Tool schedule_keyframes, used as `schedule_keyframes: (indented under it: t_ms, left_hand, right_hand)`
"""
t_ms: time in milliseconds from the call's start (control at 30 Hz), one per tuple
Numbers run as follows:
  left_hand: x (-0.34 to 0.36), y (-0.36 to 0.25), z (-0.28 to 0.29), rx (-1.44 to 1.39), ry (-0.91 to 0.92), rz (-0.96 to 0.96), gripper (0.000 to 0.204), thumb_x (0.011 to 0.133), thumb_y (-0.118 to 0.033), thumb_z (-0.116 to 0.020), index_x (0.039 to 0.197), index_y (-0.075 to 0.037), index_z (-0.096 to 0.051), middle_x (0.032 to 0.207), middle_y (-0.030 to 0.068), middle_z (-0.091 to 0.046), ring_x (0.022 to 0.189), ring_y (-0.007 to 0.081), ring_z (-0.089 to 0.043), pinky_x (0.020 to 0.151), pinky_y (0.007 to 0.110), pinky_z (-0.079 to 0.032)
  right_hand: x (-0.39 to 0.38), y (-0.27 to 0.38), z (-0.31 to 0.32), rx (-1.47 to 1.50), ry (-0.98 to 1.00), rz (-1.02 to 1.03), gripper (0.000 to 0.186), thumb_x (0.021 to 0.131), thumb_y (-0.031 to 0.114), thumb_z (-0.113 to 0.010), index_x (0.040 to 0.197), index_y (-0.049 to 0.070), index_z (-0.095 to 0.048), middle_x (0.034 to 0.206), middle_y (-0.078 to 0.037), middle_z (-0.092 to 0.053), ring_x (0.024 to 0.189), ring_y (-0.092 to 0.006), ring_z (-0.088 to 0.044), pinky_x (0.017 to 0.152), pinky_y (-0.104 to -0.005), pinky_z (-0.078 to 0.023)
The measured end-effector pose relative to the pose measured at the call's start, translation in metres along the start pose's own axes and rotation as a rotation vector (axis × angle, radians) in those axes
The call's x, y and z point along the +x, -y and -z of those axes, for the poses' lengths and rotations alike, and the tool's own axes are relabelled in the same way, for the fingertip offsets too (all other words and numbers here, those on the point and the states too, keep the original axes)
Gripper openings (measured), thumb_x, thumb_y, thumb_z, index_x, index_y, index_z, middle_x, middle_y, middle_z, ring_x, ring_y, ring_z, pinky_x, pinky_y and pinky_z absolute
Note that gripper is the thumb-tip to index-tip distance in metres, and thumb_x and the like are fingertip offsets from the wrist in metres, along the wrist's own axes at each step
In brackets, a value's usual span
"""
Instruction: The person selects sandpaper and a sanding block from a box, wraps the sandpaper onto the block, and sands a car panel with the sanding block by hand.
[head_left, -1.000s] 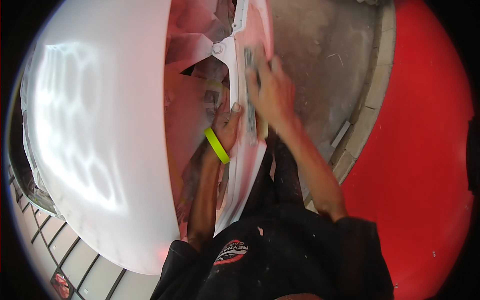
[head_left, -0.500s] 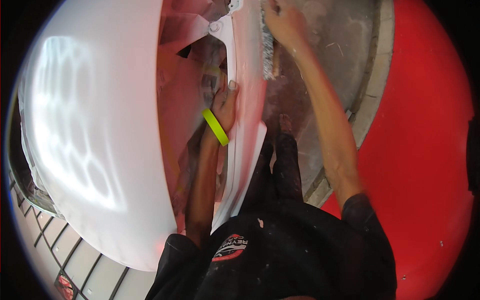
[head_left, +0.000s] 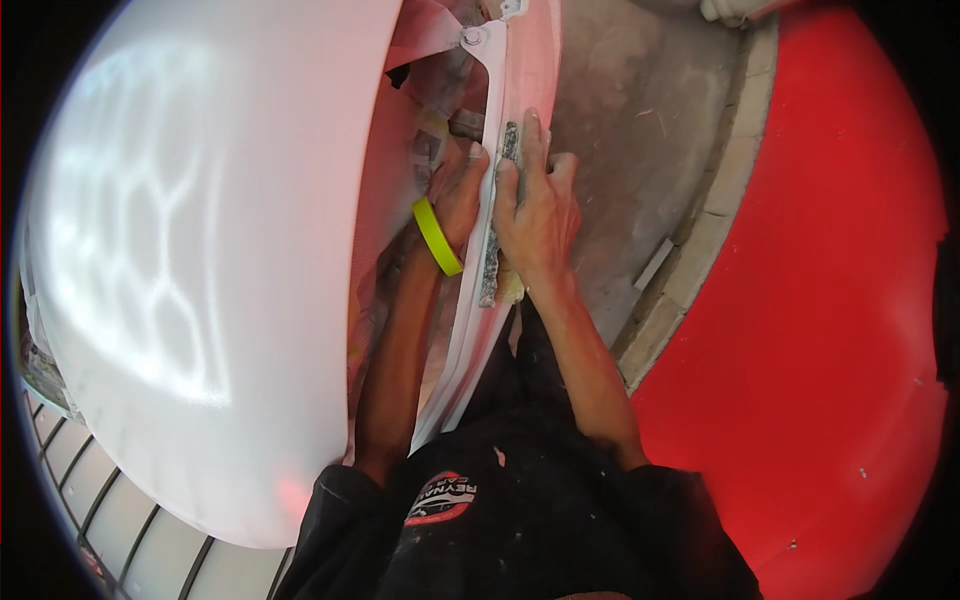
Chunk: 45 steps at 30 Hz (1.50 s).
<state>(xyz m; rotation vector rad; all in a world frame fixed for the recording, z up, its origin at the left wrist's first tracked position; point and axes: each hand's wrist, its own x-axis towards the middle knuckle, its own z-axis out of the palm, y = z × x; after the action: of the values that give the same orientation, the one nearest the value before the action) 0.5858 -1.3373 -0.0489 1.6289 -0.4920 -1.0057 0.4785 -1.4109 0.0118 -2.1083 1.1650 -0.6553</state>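
My right hand (head_left: 540, 215) is pressed over a long, narrow sanding block (head_left: 489, 268) with a mottled grey edge. Its index finger stretches forward along the block, and the thumb lies bent at the side. The block rests lengthwise on a narrow white and pinkish car body panel (head_left: 530, 70). Beside it, my left hand (head_left: 459, 195), with a bright yellow-green wristband (head_left: 437, 237), grips the panel's inner edge. Its thumb shows at the flange, while most of its fingers are hidden in the gap.
A large glossy white curved panel (head_left: 200, 250) fills the left. The gap next to it holds a bolted bracket (head_left: 473, 38) and masking paper. A dusty grey floor (head_left: 640, 110) and concrete kerb (head_left: 735, 165) lie right, with a broad red surface (head_left: 820, 320) beyond.
My right hand has drawn the sanding block back toward me and leftward onto the panel, beside my left hand. The left hand keeps its hold. The view has shifted slightly.
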Motion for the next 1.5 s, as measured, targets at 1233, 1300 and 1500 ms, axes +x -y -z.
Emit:
schedule_keyframes:
  t_ms: [1233,1300,1500]
  left_hand:
    - [-0.002,-0.005,-0.005,-0.152,0.035,-0.060,0.069,0.111,-0.053,-0.040,0.133,0.010,-0.057,0.131,0.0184,-0.062,0.121,0.0210,-0.053,0.106,0.034,-0.041]
    - [-0.003,-0.009,-0.008,-0.112,-0.015,-0.116,0.067,0.110,-0.052,-0.042,0.131,0.009,-0.059,0.129,0.0158,-0.062,0.118,0.0193,-0.053,0.104,0.034,-0.042]
    - [0.004,0.001,-0.017,-0.304,0.021,0.072,0.061,0.110,-0.050,-0.047,0.135,0.005,-0.058,0.134,0.0116,-0.059,0.120,0.0178,-0.052,0.104,0.034,-0.042]
  right_hand:
    - [-0.012,-0.004,-0.007,-0.160,0.036,0.071,0.056,0.098,0.025,-0.056,0.153,0.018,-0.047,0.113,-0.027,-0.056,0.092,-0.0504,-0.066,0.078,-0.0572,-0.055]
    - [-0.010,-0.002,-0.006,-0.150,0.043,0.085,0.056,0.098,0.025,-0.056,0.154,0.018,-0.046,0.114,-0.027,-0.055,0.091,-0.0504,-0.066,0.078,-0.0577,-0.055]
    - [0.119,0.004,-0.007,-0.209,-0.026,0.128,0.054,0.100,0.026,-0.052,0.152,0.014,-0.047,0.126,-0.032,-0.055,0.091,-0.0518,-0.066,0.078,-0.0590,-0.055]
